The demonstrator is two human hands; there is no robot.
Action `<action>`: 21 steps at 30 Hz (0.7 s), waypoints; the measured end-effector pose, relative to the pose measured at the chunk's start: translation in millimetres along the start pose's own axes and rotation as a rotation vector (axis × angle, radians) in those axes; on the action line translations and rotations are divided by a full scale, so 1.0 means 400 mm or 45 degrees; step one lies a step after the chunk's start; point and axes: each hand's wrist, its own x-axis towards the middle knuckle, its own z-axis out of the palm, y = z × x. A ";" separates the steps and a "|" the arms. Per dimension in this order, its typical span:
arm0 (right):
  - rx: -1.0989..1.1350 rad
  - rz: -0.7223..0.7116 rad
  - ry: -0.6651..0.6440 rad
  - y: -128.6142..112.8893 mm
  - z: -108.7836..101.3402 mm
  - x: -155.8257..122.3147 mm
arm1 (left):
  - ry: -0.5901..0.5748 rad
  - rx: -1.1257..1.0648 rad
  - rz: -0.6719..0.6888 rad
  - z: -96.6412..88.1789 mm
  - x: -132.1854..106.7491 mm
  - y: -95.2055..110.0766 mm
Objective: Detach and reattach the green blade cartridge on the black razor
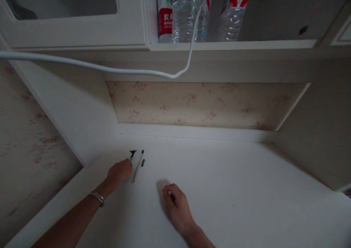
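My left hand (120, 172) reaches over the white desk (233, 189) with its fingers curled round the near end of a small black-tipped tool (132, 153). Just to its right lies a thin pale pen (138, 166), and beside that a small green cap (143, 163). My right hand (177, 204) rests on the desk nearer to me with its fingers curled in; what is inside them, if anything, I cannot make out. A bracelet (97, 197) sits on my left wrist.
A white cable (115, 71) hangs across in front of the shelf. Plastic water bottles (189, 14) stand on the upper shelf beside a red-labelled bottle (165, 16). Floral wallpaper (203, 105) backs the desk niche; white side panels close it left and right.
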 end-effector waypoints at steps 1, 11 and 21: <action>0.013 0.018 -0.002 0.003 0.002 0.000 | 0.008 -0.021 0.006 -0.006 -0.001 0.001; 0.627 0.376 0.091 0.031 0.004 0.029 | -0.193 -0.867 0.327 -0.007 -0.098 0.176; 1.004 0.385 0.175 0.020 -0.060 0.054 | -0.809 -1.870 0.395 0.066 -0.262 0.360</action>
